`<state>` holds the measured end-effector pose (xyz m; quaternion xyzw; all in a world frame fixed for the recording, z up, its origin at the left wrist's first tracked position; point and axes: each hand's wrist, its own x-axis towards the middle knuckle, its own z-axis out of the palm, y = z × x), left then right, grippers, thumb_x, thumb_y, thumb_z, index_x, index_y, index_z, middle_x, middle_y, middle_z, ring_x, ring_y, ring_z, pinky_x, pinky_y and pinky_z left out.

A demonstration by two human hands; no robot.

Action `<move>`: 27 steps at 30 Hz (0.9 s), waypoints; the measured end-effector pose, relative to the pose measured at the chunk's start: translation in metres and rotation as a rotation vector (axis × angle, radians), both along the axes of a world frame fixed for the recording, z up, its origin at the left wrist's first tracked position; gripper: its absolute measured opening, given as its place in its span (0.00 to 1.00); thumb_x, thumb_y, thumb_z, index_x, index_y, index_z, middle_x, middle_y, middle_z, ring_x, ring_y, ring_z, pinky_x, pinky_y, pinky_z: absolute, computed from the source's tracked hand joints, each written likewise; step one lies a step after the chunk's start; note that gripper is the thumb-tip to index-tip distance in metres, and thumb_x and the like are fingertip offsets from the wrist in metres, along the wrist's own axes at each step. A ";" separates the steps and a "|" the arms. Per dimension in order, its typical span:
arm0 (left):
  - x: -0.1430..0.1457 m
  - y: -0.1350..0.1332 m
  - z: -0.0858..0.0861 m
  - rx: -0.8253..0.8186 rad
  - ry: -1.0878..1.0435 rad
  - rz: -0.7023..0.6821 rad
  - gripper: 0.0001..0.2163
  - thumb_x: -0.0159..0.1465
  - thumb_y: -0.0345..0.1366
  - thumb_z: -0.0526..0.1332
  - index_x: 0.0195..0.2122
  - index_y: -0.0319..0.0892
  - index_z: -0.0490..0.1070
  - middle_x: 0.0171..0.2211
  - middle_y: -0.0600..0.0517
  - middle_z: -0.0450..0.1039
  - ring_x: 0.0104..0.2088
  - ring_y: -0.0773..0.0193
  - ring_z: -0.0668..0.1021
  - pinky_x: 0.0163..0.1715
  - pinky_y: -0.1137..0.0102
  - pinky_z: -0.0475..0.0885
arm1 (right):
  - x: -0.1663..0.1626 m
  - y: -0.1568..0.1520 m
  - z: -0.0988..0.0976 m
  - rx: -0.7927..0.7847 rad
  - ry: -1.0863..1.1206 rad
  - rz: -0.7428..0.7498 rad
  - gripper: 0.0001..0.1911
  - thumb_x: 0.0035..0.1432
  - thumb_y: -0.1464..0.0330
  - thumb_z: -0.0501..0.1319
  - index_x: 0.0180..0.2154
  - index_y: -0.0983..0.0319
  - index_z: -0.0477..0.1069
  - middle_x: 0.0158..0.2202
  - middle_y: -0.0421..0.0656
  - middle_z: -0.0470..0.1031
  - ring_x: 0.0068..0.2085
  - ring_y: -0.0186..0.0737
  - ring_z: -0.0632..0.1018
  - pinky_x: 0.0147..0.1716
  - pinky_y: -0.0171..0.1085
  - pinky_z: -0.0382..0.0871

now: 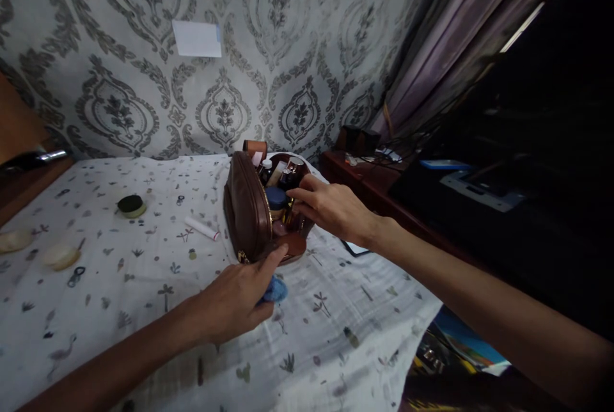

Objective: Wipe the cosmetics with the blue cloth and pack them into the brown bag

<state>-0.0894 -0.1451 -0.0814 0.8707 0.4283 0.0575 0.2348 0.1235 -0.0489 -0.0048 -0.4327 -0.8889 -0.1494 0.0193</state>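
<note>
The open brown pouch (pixel 247 210) is sitting on the printed cloth (pixel 144 284). The right hand (pixel 330 207) is reaching into the pouch with fingers curled among the bottles; whether it is gripping 1 cannot be told. Just before the pouch, the left hand (pixel 240 300) is clutching a blue puff (pixel 277 290), its forefinger touching the pouch. A white tube (pixel 202 228) is lying left of the pouch.

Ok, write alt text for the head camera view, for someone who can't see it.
A person's right hand reaches into an open brown pouch packed with small bottles, while the left hand touches its near end and grips a small blue object. The pouch stands on a white printed cloth, with a white tube lying to its left.
</note>
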 end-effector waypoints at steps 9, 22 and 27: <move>-0.004 0.004 -0.002 0.034 -0.079 -0.008 0.38 0.62 0.33 0.56 0.72 0.46 0.40 0.48 0.45 0.76 0.42 0.55 0.79 0.40 0.65 0.72 | 0.002 -0.042 -0.048 0.088 0.435 0.384 0.20 0.74 0.63 0.49 0.32 0.63 0.71 0.30 0.42 0.71 0.27 0.32 0.71 0.25 0.33 0.58; -0.069 -0.014 -0.020 0.075 -0.206 0.102 0.18 0.62 0.31 0.58 0.54 0.44 0.69 0.51 0.46 0.75 0.50 0.54 0.77 0.49 0.64 0.71 | -0.043 -0.086 -0.113 -0.128 0.684 0.612 0.15 0.71 0.69 0.53 0.29 0.60 0.67 0.29 0.42 0.72 0.27 0.33 0.74 0.26 0.32 0.67; -0.110 -0.003 -0.032 0.227 -0.207 0.343 0.14 0.60 0.30 0.57 0.47 0.42 0.72 0.43 0.48 0.76 0.43 0.57 0.78 0.43 0.67 0.71 | -0.082 -0.080 -0.130 -0.326 0.709 0.520 0.08 0.68 0.72 0.54 0.40 0.60 0.71 0.45 0.48 0.74 0.41 0.40 0.80 0.40 0.37 0.75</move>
